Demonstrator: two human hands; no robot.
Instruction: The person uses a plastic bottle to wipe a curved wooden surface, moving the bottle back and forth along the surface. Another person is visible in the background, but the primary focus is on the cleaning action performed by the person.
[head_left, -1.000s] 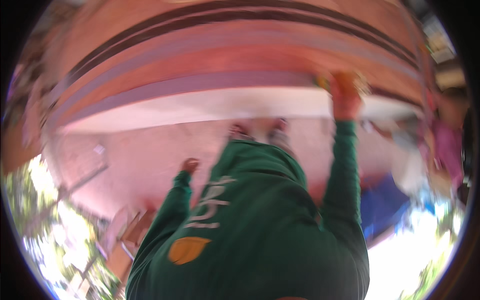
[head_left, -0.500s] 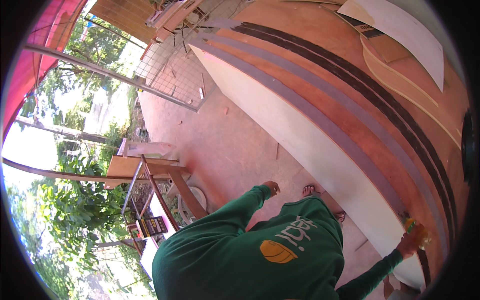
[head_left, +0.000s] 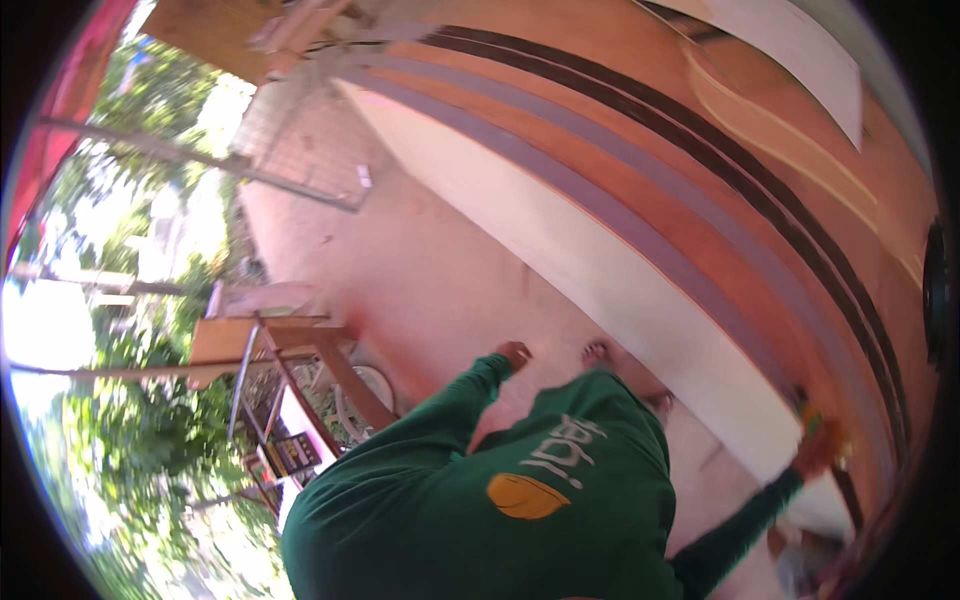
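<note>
My right hand (head_left: 822,447) is closed around a small bottle-like container (head_left: 846,442), clear with yellow and green on it. It is at the near right edge of a long board (head_left: 640,235), brown on top with purple-grey and black stripes. A dark tip shows beside the container on the stripe, too blurred to make out. My left hand (head_left: 515,354) hangs over the floor, away from the board, with fingers loosely bent and apart; I see nothing in it.
The board's pale side panel (head_left: 560,270) runs diagonally past my feet (head_left: 596,352). A white sheet (head_left: 800,60) and curved thin strips lie on the far part. On the left stand a wooden frame (head_left: 350,375) and a wire mesh fence (head_left: 290,140). Part of another person (head_left: 795,550) shows lower right.
The whole view has shifted, so most things sit further left, and it is more blurred. My right hand stays at the board edge with the container; my left hand still hangs free.
</note>
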